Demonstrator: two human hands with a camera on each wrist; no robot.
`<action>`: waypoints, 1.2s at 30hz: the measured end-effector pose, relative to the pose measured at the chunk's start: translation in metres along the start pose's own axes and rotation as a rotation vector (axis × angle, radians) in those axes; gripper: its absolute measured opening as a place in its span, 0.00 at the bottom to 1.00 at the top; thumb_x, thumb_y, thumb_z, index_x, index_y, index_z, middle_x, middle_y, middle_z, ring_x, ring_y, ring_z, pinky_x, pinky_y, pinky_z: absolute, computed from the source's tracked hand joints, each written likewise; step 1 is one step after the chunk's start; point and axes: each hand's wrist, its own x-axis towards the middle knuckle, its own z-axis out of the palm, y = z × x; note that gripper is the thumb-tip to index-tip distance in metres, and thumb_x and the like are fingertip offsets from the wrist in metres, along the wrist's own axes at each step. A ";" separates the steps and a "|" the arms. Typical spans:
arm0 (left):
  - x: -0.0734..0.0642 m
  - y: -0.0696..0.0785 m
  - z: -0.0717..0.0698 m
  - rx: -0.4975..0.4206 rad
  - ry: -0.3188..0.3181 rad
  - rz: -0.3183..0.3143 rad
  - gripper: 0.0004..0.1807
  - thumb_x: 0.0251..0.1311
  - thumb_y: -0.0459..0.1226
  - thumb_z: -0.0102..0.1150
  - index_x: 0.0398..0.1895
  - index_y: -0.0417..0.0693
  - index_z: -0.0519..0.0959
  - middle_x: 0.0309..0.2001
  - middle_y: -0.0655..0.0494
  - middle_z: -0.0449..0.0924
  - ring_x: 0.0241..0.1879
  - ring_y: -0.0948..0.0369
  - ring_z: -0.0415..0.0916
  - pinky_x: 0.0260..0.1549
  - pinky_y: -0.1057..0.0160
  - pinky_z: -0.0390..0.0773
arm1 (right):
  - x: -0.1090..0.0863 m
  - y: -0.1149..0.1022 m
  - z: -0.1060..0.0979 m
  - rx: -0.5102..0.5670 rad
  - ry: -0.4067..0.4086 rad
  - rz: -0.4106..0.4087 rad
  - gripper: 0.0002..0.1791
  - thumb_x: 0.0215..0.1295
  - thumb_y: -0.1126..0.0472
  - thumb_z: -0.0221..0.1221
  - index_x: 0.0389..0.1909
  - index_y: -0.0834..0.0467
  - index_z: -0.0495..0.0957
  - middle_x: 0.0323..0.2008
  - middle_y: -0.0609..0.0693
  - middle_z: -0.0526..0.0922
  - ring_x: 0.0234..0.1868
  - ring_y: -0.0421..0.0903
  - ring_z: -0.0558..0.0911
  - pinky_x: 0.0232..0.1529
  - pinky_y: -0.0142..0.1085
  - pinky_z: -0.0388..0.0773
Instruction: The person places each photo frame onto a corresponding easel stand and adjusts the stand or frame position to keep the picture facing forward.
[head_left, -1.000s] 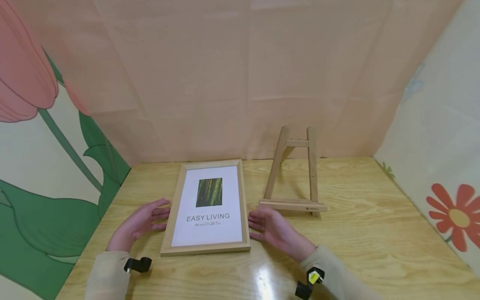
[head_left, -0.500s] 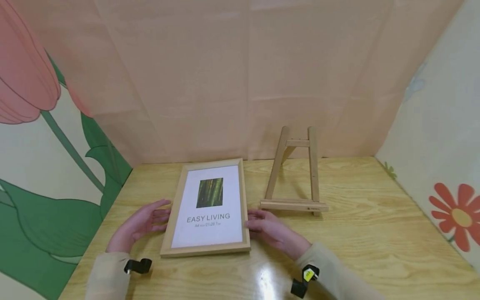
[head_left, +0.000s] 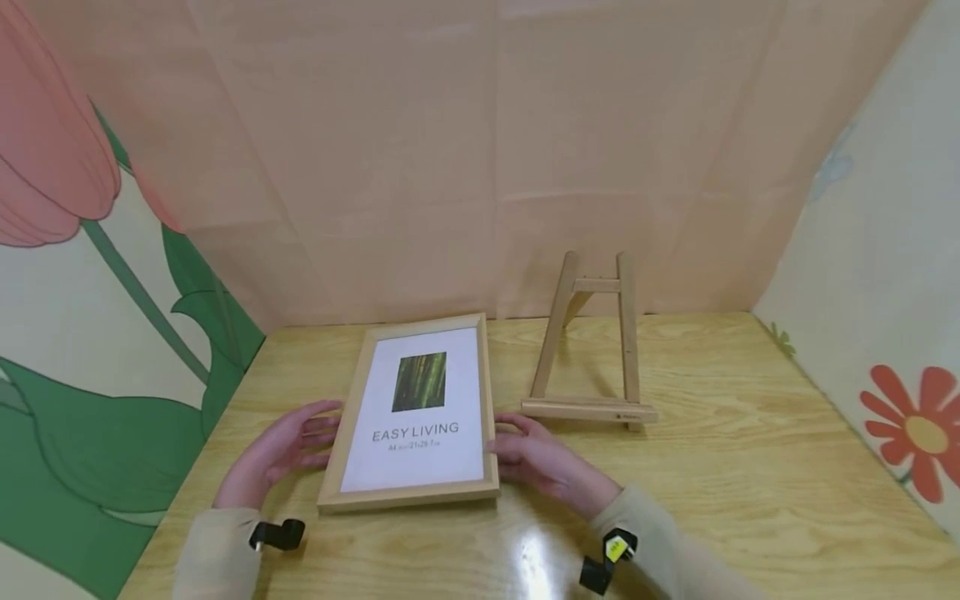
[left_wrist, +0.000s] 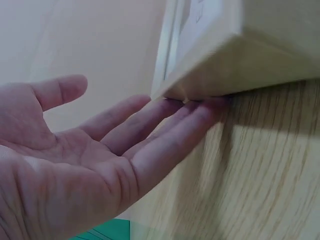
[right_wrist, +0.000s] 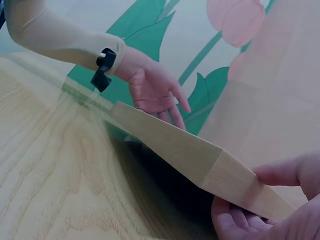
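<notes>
Centrally, we list one picture frame (head_left: pixel 420 419): right grip (head_left: pixel 553 465) pinching its edge, left grip (head_left: pixel 279 443) spread, fingertips beneath. Uneven support, we judge, could let it slip.

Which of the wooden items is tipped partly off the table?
The EASY LIVING picture frame: its right side is raised, while the easel stands on the table.

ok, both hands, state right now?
Left hand: open, touching the picture frame from beneath.
Right hand: holding the picture frame's side, thumb on top.
</notes>
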 end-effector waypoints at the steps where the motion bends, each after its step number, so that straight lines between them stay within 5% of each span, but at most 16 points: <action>1: 0.000 0.000 0.000 -0.006 -0.002 0.001 0.34 0.72 0.53 0.39 0.72 0.39 0.55 0.69 0.31 0.53 0.65 0.40 0.59 0.53 0.48 0.74 | 0.000 -0.001 -0.001 0.002 -0.001 -0.002 0.36 0.62 0.71 0.58 0.68 0.69 0.51 0.51 0.65 0.77 0.45 0.55 0.82 0.53 0.50 0.75; 7: 0.002 -0.001 0.000 0.028 -0.006 0.000 0.36 0.71 0.51 0.44 0.71 0.35 0.55 0.68 0.31 0.56 0.60 0.41 0.66 0.52 0.49 0.75 | -0.001 -0.004 -0.005 0.024 -0.002 0.010 0.38 0.62 0.71 0.57 0.69 0.68 0.50 0.50 0.64 0.79 0.46 0.55 0.82 0.53 0.50 0.75; 16: 0.008 -0.009 0.000 0.153 0.038 0.005 0.33 0.69 0.46 0.52 0.65 0.27 0.62 0.53 0.38 0.77 0.46 0.54 0.79 0.46 0.54 0.79 | -0.002 -0.008 -0.005 0.024 -0.027 0.013 0.38 0.63 0.69 0.58 0.70 0.68 0.50 0.48 0.63 0.80 0.46 0.55 0.82 0.53 0.49 0.75; 36: -0.002 -0.016 0.001 0.181 0.047 0.047 0.32 0.68 0.40 0.54 0.64 0.22 0.59 0.52 0.37 0.76 0.44 0.55 0.77 0.42 0.56 0.79 | -0.005 -0.008 0.000 0.061 -0.062 0.034 0.40 0.64 0.72 0.56 0.72 0.66 0.45 0.45 0.58 0.82 0.44 0.49 0.82 0.53 0.47 0.76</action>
